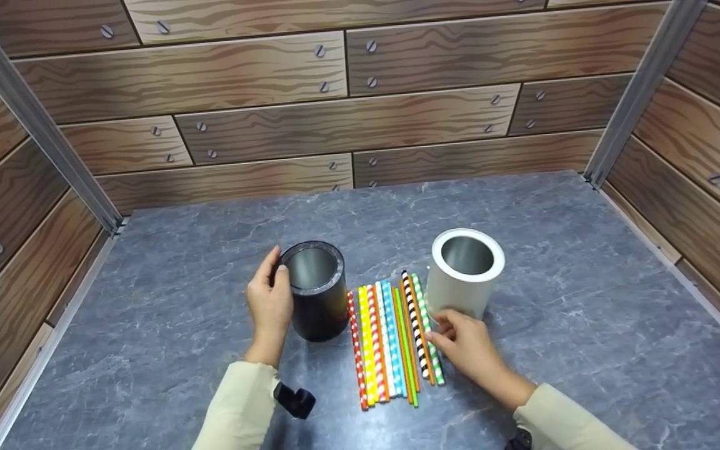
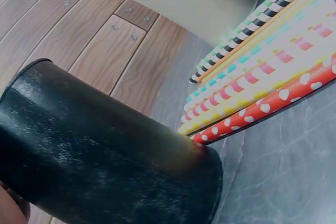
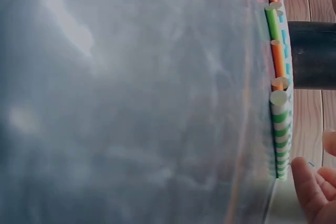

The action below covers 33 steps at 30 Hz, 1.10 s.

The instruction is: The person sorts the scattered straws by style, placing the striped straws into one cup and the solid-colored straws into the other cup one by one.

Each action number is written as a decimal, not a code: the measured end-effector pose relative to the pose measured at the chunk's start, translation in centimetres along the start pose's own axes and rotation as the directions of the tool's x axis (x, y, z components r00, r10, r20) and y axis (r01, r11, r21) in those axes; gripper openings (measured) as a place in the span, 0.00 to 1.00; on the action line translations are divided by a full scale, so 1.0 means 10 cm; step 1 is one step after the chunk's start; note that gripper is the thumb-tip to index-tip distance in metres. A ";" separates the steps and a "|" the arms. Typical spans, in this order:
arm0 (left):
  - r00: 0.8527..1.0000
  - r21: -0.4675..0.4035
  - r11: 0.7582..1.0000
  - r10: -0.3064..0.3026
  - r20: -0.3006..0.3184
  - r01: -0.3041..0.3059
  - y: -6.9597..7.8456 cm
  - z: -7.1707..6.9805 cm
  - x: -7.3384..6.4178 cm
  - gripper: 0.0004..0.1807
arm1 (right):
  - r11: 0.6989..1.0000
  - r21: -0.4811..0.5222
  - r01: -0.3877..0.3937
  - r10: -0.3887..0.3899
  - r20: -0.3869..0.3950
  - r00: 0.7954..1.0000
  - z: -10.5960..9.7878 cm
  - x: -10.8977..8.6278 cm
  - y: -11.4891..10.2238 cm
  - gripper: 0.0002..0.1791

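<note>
Left of the row, a black tumbler stands upright, without a lid. My left hand rests along its left side, fingers extended up by the rim. A white tumbler stands at the right, also lidless. In front of it, my right hand hovers with bent fingers at the green-and-white striped straw. The right wrist view shows a gap between thumb and fingers beside that straw. Several paper straws lie side by side between the tumblers, in red, yellow, blue, orange, green and black-and-white.
A grey marbled tabletop lies under everything. Wood-plank panels close off the back and both sides, with metal corner posts. A small black camera sits on the left wrist.
</note>
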<state>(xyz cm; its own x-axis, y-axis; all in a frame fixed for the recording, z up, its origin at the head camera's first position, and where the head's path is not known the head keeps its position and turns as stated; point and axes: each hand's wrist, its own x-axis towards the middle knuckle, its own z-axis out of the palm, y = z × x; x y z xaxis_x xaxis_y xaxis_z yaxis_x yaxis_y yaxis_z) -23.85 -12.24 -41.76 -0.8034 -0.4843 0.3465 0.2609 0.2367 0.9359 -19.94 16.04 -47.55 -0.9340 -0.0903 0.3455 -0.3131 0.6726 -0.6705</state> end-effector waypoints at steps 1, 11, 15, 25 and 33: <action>1.000 -0.002 1.000 -0.008 -0.002 0.008 -0.01 0.00 0.00 0.20 | 1.000 -0.001 -0.023 0.023 0.012 1.000 0.00 0.00 0.00 0.12; 1.000 -0.026 1.000 -0.007 0.001 0.007 -0.08 0.03 -0.03 0.20 | 0.985 0.019 -0.172 0.169 0.106 0.980 0.03 0.01 0.01 0.14; 1.000 -0.033 0.999 0.012 -0.014 -0.012 -0.11 0.05 -0.04 0.20 | 0.980 0.035 -0.197 0.192 0.124 0.974 0.04 0.02 0.02 0.14; 0.998 -0.062 0.998 0.028 -0.054 -0.031 -0.12 0.10 -0.07 0.20 | 0.975 0.024 -0.220 0.215 0.133 0.968 0.06 0.03 0.02 0.14; 0.999 -0.067 0.998 0.016 -0.048 -0.019 -0.12 0.09 -0.08 0.20 | 0.980 -0.063 -0.189 0.196 0.151 0.969 0.07 0.08 -0.01 0.08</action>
<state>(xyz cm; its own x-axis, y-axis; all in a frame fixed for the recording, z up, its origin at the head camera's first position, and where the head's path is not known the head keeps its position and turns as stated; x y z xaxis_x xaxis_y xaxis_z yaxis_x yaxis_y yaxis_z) -24.01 -11.38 -43.18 -0.7723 -0.5204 0.3643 0.3117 0.1893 0.9311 -20.78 15.35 -47.67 -0.9923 -0.0664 0.1041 -0.1198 0.7223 -0.6811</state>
